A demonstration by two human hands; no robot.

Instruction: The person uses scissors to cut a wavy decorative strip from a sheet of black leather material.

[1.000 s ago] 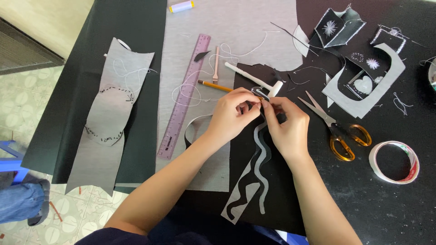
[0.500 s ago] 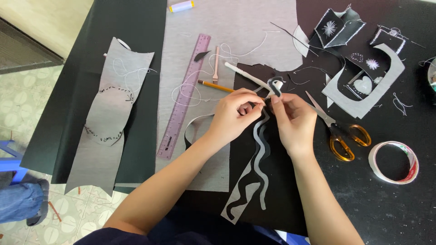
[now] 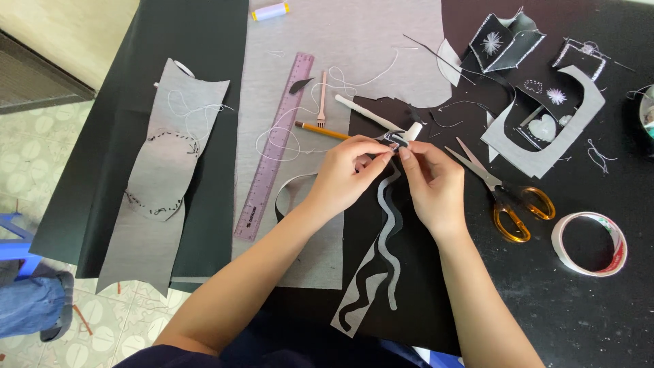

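Pinching small dark fabric piece (image 3: 395, 141) between both hands' fingertips, above black cloth (image 3: 422, 300) | left hand (image 3: 344, 178) closed on it | right hand (image 3: 432, 184) closed on it | wavy grey strip (image 3: 388, 232) just below | orange-handled scissors (image 3: 507, 197) to the right | purple ruler (image 3: 272, 146) to the left

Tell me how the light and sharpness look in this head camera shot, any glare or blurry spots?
Head view: even, soft daylight, with only faint shadows under the left hand and right hand; mild sheen on the black table at lower right, no harsh glare; the scissors and purple ruler are crisp; the small piece pinched between the fingertips is too small to make out; edges look slightly bowed by the wide lens.
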